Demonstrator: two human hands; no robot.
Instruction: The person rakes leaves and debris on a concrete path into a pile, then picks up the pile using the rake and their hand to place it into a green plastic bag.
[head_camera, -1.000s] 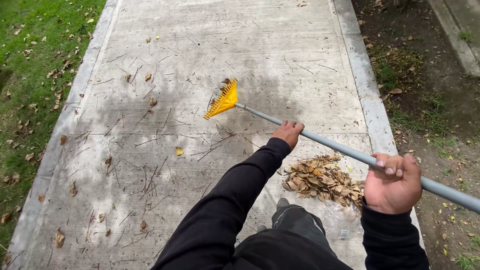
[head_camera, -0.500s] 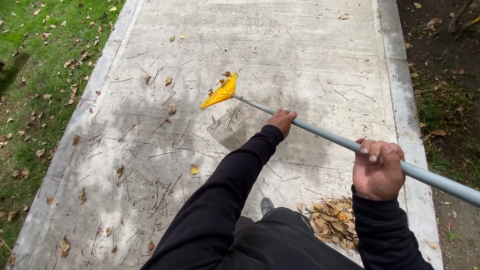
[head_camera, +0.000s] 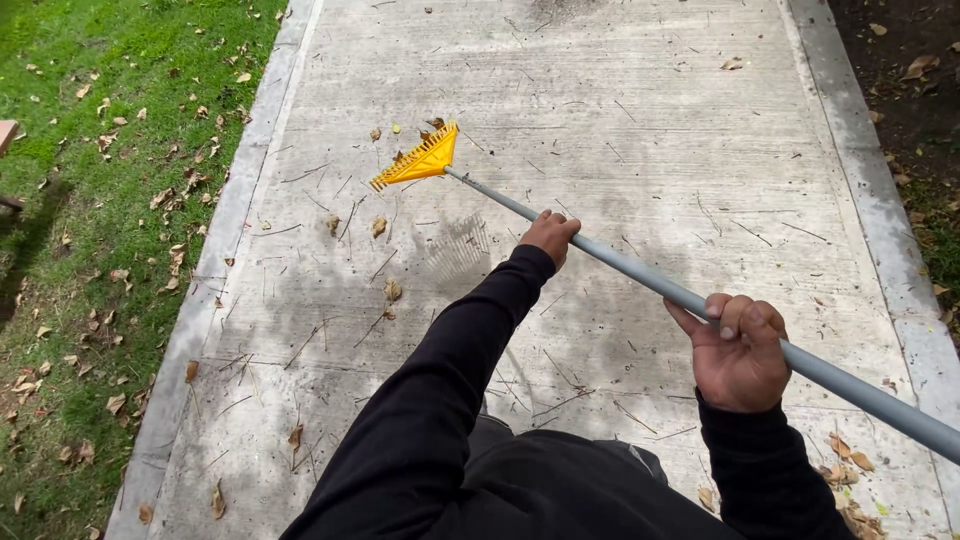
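Rake (head_camera: 640, 275) handle's end cut off — both hands gripping.

The rake head (head_camera: 412, 160) is bright yellow plastic on a smooth, matt grey pole (head_camera: 640, 280). The path (head_camera: 620, 130) is rough, brushed concrete. Both sleeves (head_camera: 440, 400) are matt black cloth.

A single camera sits on the person's head and looks steeply down and forward along a pale grey concrete path (head_camera: 600, 130), which runs away from the viewer toward the top edge. The black-sleeved arms enter from the bottom edge, so the left hand (head_camera: 550, 235) and right hand (head_camera: 738, 350) lie close to the lens, with the grey metal pole of a yellow plastic fan rake (head_camera: 412, 160) slanting from lower right to upper centre. A green lawn strewn with dry leaves (head_camera: 110, 200) fills the left side; bare dark soil (head_camera: 915, 70) edges the upper right. No second view overlaps it.
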